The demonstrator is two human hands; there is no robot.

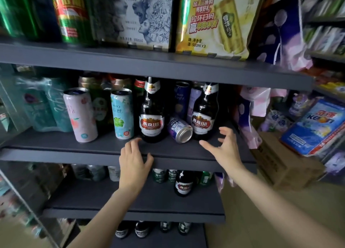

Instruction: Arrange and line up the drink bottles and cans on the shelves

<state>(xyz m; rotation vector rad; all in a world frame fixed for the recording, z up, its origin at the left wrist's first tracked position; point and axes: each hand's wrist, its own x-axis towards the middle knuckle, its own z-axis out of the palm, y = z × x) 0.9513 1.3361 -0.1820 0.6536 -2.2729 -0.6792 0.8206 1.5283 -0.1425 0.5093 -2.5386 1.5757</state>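
On the middle shelf (112, 150) a purple can (180, 129) lies tipped on its side, between two dark beer bottles (152, 115) and touching the right one. Both hands hold nothing — left hand (133, 160) relaxed at the shelf edge, right hand (223, 145) spread wide, approx. in front of the right bottle. Best: take the can around its middle, stand it upright slowly, w/o knocking the bottles — they are near.

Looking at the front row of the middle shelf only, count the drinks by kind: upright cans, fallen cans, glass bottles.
Upright cans: 2, the pink can and the light blue can
Fallen cans: 1, the purple can
Glass bottles: 2, and
Total: 5
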